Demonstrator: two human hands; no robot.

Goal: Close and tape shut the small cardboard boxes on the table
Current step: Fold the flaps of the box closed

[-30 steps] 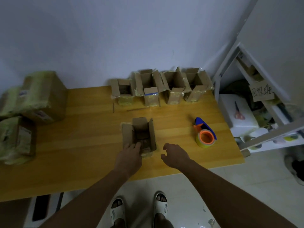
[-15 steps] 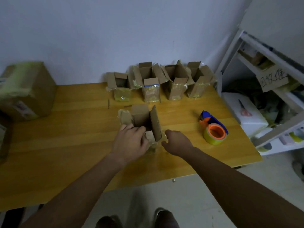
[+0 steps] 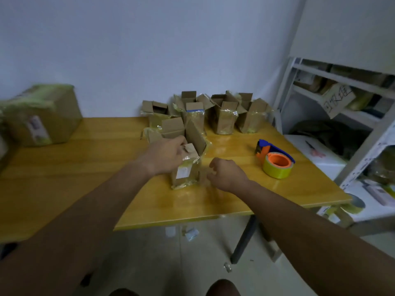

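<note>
Small box [image 3: 185, 167] upright, near table [image 3: 213, 201] front edge, flaps up. Left hand [image 3: 165, 154] curled over near flap. Right hand [image 3: 226, 174] fisted beside box; contact unclear, blurred. Fold short flaps first, then fetch tape dispenser [image 3: 275, 162].

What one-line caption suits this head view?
Left hand grips the open small box; right hand beside it, tape dispenser unused.

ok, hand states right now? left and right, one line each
Left hand: grips the top of the small open box.
Right hand: fingers curled beside the box; blurred, so whether it holds anything cannot be told.
</note>
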